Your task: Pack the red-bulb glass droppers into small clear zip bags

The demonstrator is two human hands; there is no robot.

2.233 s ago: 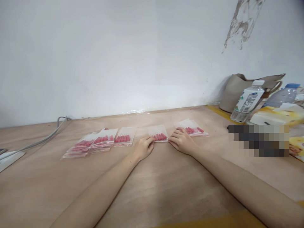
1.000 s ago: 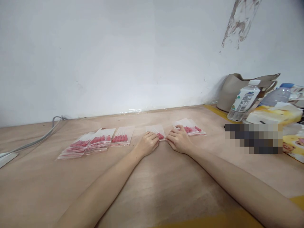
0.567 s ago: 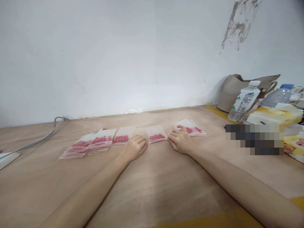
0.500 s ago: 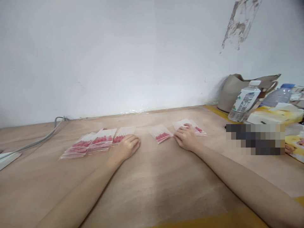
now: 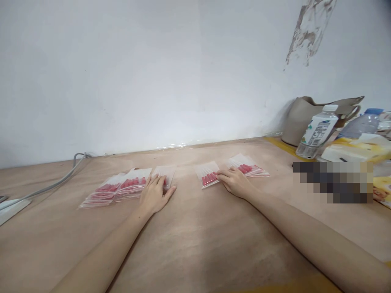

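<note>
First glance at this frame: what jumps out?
A row of small clear bags of red pieces lies across the middle of the wooden table. The left hand lies flat on the bag at the end of the left stack; the right hand touches a single bag beside the right stack. Bottles and a beige bag crowd the right corner.

My view: left hand [image 5: 155, 194] and right hand [image 5: 234, 181] both bare. Forearms uncovered right down to frame edge. I see no gloves, rings, watch or sleeves.
</note>
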